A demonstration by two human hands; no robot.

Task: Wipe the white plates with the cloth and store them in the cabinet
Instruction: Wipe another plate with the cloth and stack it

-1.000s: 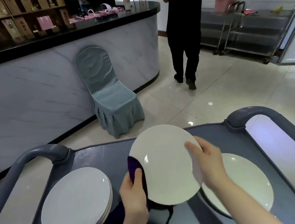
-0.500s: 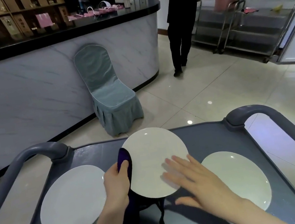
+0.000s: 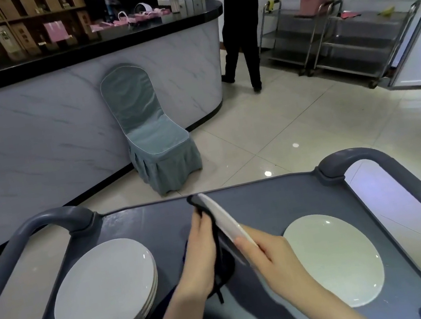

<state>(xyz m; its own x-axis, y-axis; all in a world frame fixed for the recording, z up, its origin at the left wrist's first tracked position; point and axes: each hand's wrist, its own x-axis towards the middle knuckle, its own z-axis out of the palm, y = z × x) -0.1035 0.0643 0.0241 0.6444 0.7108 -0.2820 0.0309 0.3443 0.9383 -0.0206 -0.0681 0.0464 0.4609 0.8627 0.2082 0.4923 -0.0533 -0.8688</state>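
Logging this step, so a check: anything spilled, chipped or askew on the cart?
Nothing stands out. The held plate is tilted edge-on because the left hand, with the cloth, and right hand grip it; the plate stack and single plate lie flat on the cart.

Blue-covered chair (image 3: 152, 130) stands against marble counter (image 3: 55, 116) beyond the fingers (image 3: 200, 227); person in black (image 3: 241, 21) farther right, nr steel trolleys (image 3: 338, 44) w/ pink tub (image 3: 315, 1) atop.

Head cam, wide-angle, worn by you: faces fwd & down over the cart (image 3: 281, 203). Your left hand (image 3: 201, 256) & right hand (image 3: 271, 258) sit close, at frame bottom. Counter (image 3: 55, 116), chair (image 3: 155, 141) & floor (image 3: 299, 143) lie farther off. Single view.
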